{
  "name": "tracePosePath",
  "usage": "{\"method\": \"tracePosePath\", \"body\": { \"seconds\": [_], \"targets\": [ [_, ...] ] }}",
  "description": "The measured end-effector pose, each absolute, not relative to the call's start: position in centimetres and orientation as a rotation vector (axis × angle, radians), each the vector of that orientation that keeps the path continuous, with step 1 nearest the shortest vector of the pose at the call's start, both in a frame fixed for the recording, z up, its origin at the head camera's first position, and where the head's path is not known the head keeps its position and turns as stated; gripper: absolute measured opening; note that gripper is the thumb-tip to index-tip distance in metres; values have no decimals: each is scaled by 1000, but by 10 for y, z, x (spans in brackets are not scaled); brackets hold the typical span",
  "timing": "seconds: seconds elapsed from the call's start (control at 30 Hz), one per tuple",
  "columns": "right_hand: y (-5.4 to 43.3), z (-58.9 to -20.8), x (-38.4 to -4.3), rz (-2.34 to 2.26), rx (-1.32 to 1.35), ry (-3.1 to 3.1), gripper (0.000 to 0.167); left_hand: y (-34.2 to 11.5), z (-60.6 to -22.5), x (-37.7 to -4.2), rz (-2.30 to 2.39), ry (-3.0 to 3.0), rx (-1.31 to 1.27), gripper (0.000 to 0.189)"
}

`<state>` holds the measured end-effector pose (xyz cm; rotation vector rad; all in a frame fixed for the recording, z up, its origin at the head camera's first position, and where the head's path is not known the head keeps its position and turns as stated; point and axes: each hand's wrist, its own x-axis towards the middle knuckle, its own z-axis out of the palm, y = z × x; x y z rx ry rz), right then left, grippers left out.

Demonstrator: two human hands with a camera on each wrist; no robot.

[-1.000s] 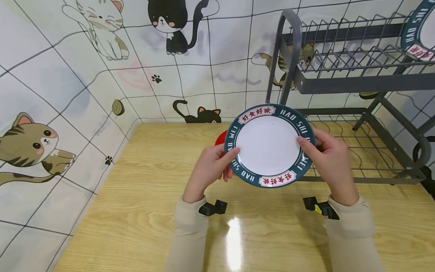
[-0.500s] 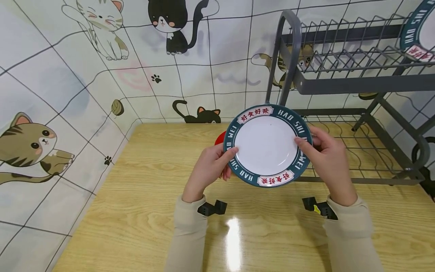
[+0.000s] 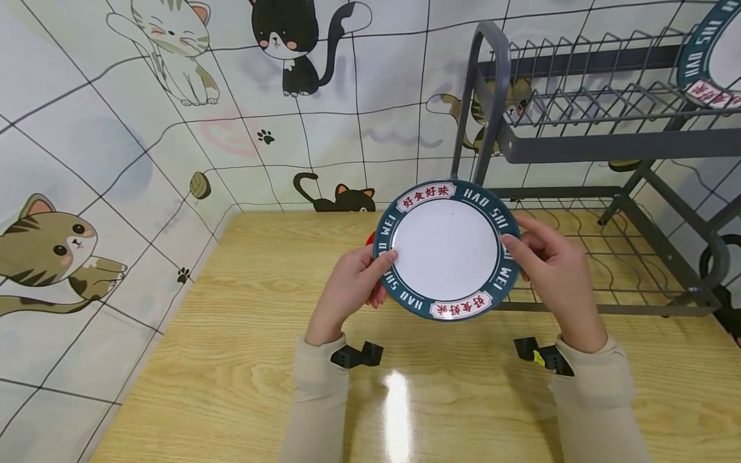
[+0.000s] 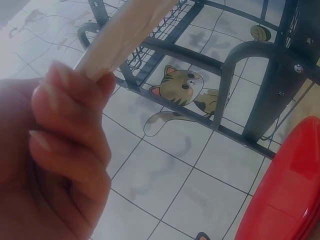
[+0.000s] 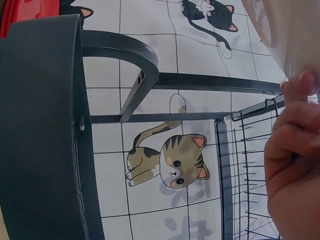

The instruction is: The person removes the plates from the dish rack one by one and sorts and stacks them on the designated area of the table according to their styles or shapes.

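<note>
With my left hand (image 3: 349, 283) and my right hand (image 3: 558, 276) I am grasping opposite sides of a round white plate with a dark teal rim bearing white letters and red characters (image 3: 446, 251), my thumbs resting on its face and my other fingers bending behind it. I am holding it above the pale wood-grained table (image 3: 231, 341), its face turned towards me, a glossy red curved object (image 4: 285, 195) partly showing behind its left edge. To the right, a two-tier dark grey metal rack (image 3: 613, 146) is standing, a similar teal-rimmed plate (image 3: 720, 58) sitting on its upper tier.
</note>
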<state>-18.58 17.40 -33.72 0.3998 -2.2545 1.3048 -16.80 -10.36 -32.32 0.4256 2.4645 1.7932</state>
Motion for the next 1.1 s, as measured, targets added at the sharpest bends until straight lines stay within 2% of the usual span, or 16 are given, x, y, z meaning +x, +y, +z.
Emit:
{"method": "tracePosePath", "body": {
  "seconds": [0.5,0.87,1.1],
  "targets": [
    [185,-330,-184,1417,408,-2075,21,-120,-329,-174,1894,2422,354,28],
    [216,-314,-173,1393,220,-1703,22,-144,-359,-195,1992,2467,316,39],
    [233,-314,-174,1313,164,-1644,24,-160,-369,-194,2047,2464,149,40]
  ]
}}
